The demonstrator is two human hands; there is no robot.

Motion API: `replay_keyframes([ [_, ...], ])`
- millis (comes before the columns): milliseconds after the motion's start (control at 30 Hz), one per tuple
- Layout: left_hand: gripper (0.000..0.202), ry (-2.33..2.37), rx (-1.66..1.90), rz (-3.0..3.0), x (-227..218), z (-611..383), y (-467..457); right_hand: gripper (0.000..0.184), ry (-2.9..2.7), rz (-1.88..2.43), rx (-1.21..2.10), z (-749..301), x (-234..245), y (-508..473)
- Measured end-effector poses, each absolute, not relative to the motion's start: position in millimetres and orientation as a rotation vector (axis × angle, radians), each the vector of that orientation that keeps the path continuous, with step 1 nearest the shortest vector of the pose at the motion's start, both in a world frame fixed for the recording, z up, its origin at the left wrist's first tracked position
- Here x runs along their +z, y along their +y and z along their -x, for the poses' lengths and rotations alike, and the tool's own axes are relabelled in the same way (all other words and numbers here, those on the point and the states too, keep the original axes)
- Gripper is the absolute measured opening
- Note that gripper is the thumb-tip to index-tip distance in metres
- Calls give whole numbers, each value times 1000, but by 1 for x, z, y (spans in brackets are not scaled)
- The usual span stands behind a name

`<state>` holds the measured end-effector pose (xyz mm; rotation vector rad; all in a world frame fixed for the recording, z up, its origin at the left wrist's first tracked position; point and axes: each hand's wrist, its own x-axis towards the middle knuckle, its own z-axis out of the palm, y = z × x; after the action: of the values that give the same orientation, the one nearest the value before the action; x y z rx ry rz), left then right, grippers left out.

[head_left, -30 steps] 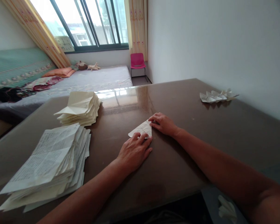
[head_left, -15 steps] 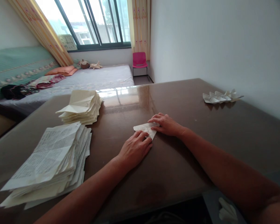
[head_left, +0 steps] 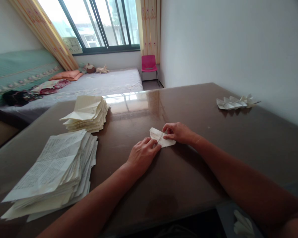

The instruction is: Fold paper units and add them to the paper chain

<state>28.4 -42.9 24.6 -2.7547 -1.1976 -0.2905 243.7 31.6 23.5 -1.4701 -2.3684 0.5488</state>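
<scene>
A small folded sheet of paper, pale and roughly triangular, is at the middle of the brown table. My left hand has its thumb and fingers closed on the paper's lower left corner. From the right, my right hand pinches the paper near its upper edge with thumb and forefinger. The fingers hide parts of both edges. Some creases show across the paper's face.
At the left lie a stack of written sheets and, behind it, a stack of yellowish paper. Folded paper pieces stand in a row at the far right. Beyond the table are a bed and a pink chair.
The folded paper has turned between my hands and now shows a different, plainer face. My right hand has shifted slightly right and its fingers have curled into a pinch.
</scene>
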Motion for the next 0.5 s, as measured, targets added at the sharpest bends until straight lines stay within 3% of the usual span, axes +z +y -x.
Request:
replay_keyframes([
  [233, 18, -1272, -275, 2792, 26, -17, -33, 22, -2357, 1406, 830, -241, 29, 25],
  [500, 22, -1279, -421, 2831, 22, -23, -33, 26, -2267, 1378, 815, -239, 26, 26],
])
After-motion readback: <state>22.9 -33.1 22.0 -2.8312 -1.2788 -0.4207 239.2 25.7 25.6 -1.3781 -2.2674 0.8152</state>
